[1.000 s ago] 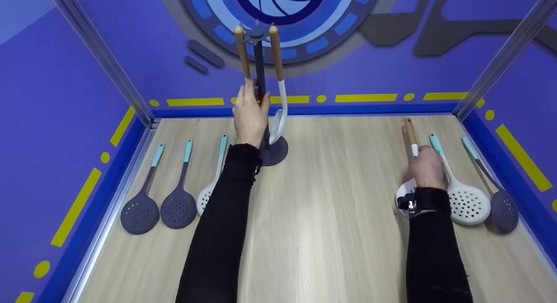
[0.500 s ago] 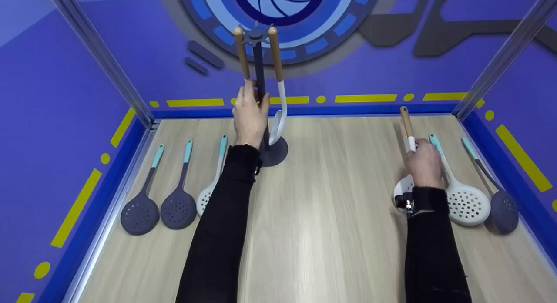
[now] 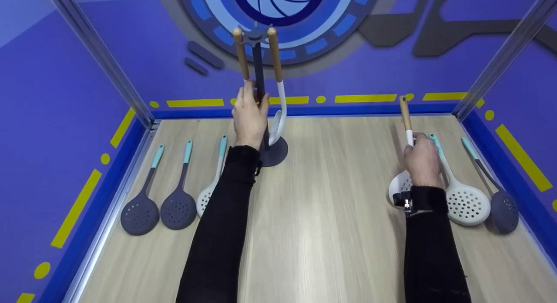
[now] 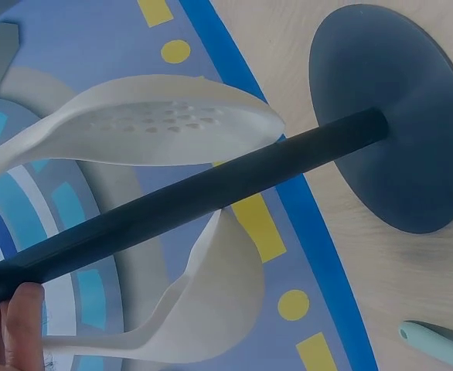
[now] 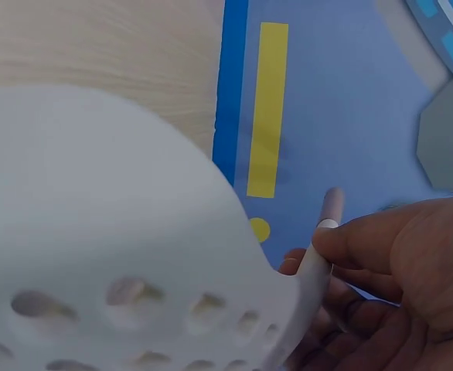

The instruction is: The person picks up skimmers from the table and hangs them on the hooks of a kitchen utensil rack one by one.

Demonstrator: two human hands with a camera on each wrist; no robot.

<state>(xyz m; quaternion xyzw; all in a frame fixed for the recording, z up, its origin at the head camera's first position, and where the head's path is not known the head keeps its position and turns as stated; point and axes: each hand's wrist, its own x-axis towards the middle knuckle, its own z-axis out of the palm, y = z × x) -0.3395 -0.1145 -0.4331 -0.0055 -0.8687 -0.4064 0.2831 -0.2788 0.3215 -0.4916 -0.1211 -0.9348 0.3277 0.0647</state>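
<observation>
My left hand (image 3: 249, 120) grips the pole of a dark utensil stand (image 3: 277, 155) that stands upright near the back wall. Two wooden-handled utensils hang from its top ring: a white slotted spoon (image 4: 165, 127) on the right and a white ladle (image 4: 219, 309) on the left. In the head view my left hand hides the ladle's bowl. On the right, my right hand (image 3: 423, 160) pinches the white neck of a wooden-handled skimmer (image 3: 404, 113), thumb on top. Its handle points up and away; its perforated white head (image 5: 95, 178) is tilted, low over the table and partly behind my wrist.
Left on the wooden table (image 3: 326, 233) lie two grey skimmers (image 3: 139, 213) and a white skimmer (image 3: 204, 198), all with mint handles. Right of my right hand lie another white skimmer (image 3: 468, 205) and a grey one (image 3: 504, 211). Blue walls (image 3: 348, 76) enclose the back and sides.
My right hand has moved slightly away from me and left, raising the skimmer; its handle end now overlaps the back wall. My left hand and the stand have stayed put.
</observation>
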